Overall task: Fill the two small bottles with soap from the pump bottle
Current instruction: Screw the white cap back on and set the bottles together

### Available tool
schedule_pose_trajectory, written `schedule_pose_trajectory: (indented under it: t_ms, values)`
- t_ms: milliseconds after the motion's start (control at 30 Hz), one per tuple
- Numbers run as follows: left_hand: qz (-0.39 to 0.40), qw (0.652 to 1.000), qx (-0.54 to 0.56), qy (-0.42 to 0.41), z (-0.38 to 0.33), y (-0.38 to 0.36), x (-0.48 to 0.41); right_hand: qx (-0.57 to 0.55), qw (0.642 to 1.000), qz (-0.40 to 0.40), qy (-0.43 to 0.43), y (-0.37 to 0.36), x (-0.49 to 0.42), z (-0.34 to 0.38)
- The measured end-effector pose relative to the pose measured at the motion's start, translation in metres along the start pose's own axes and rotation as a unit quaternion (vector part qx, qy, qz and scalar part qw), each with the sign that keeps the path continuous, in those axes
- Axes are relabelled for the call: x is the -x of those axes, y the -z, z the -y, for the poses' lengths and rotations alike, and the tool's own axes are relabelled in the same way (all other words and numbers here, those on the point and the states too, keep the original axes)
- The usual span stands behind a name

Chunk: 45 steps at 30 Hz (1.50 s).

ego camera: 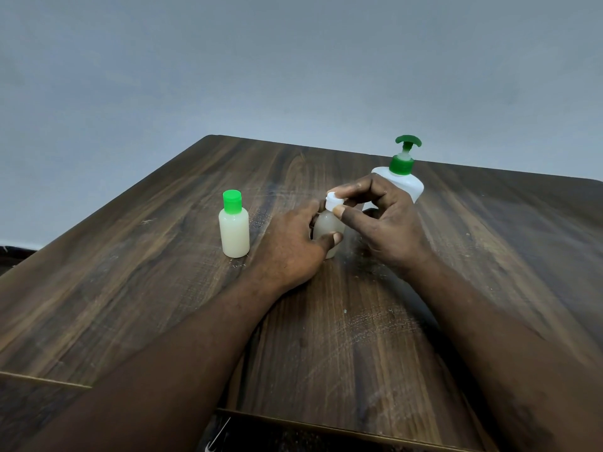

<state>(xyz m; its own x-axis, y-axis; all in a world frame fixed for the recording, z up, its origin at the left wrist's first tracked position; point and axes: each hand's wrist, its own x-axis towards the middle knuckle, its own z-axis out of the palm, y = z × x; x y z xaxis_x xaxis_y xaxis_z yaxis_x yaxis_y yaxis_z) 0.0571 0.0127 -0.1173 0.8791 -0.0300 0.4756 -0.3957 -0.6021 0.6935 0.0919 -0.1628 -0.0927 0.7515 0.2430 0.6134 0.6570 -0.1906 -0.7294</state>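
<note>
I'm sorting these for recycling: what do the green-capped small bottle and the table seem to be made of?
The small bottle looks like translucent matte plastic: pale soap shows through its wall. Its green cap seems smooth opaque plastic. The table looks like dark wood-grain laminate or veneer, dull and scratched; possibly solid wood.

You're at a scuffed, dark wood-grain table (156, 288) with a bare grey wall (228, 76) behind it. Plain indoor room, honestly can't tell if it's a home or an office.
</note>
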Motion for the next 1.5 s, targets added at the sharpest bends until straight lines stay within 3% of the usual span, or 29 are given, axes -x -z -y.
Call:
schedule_pose_trajectory:
  t_ms: [567, 800, 1000, 1267, 1500]
  values:
    - [-0.004, 1.000, -0.022, 0.001, 0.000, 0.001, 0.001, -0.080, 0.997, -0.009, -0.020, -0.003, -0.001, -0.001]
    - [0.024, 0.999, 0.012, 0.018, 0.002, 0.004, -0.001, -0.064, 0.995, 0.067, -0.020, -0.001, 0.002, 0.000]
    - [0.016, 0.999, -0.004, 0.031, 0.000, 0.004, 0.000, -0.096, 0.993, 0.036, -0.058, -0.005, 0.002, 0.003]
    - [-0.013, 0.996, -0.077, 0.033, -0.008, 0.001, 0.003, -0.047, 0.997, -0.003, -0.054, -0.011, 0.004, 0.006]
    - [-0.008, 0.997, -0.062, 0.042, -0.011, 0.005, 0.009, -0.104, 0.988, 0.084, -0.083, 0.001, 0.006, 0.004]
